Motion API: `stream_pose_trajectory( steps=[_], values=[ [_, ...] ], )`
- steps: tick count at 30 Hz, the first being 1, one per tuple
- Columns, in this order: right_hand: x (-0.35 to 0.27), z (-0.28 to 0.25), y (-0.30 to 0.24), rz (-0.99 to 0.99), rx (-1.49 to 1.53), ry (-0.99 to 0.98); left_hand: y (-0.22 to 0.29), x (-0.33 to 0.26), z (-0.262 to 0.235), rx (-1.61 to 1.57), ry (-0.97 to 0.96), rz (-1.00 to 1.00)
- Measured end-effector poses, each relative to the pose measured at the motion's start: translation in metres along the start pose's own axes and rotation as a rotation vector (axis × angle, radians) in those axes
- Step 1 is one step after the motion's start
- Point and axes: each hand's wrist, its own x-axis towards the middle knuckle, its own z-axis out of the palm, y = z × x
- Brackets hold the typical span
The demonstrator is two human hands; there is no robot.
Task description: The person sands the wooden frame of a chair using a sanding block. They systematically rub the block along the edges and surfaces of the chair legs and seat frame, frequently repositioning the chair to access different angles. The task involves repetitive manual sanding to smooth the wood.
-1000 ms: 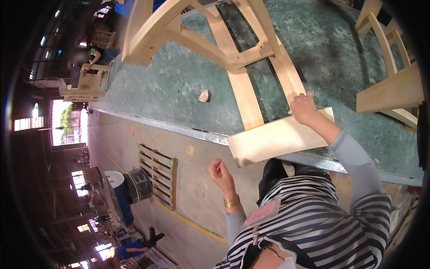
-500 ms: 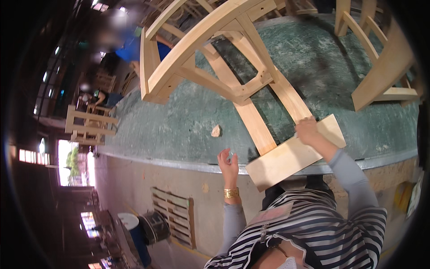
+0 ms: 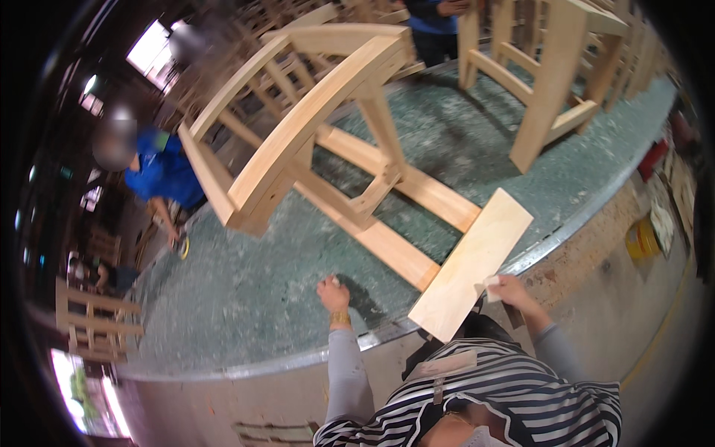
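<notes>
A wooden frame with a curved top rail [image 3: 316,123] lies on the green-topped table, its two long legs reaching toward me. Across the ends of those legs is a flat pale board [image 3: 477,261], tilted toward the table's edge. My left hand [image 3: 334,294] is closed over the tabletop, left of the board, with a small pale lump showing at its fingertips. At the board's right edge, my right hand [image 3: 514,290] pinches a small whitish pad [image 3: 492,289]; its exact kind is unclear.
Another wooden frame [image 3: 540,89] stands at the far right of the green table [image 3: 253,298]. A person in blue [image 3: 165,173] leans over the left side, one hand at the table. More frames crowd the background. A yellow bucket [image 3: 642,240] sits beyond the metal table edge at right.
My view has turned. My right hand has left the top of the board and now holds the whitish pad at its edge. My left hand has closed on the lump that lay on the table.
</notes>
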Motion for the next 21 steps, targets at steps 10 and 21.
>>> stream_pose_trajectory(
  steps=[10, 21],
  values=[
    [-0.020, 0.059, 0.008, 0.105, 0.262, -0.134, 0.069, -0.003, -0.003, -0.529, -0.197, 0.159],
    [-0.013, 0.056, 0.006, 0.226, 0.308, -0.173, 0.392, -0.055, 0.017, -1.126, -0.598, 0.573]
  ],
)
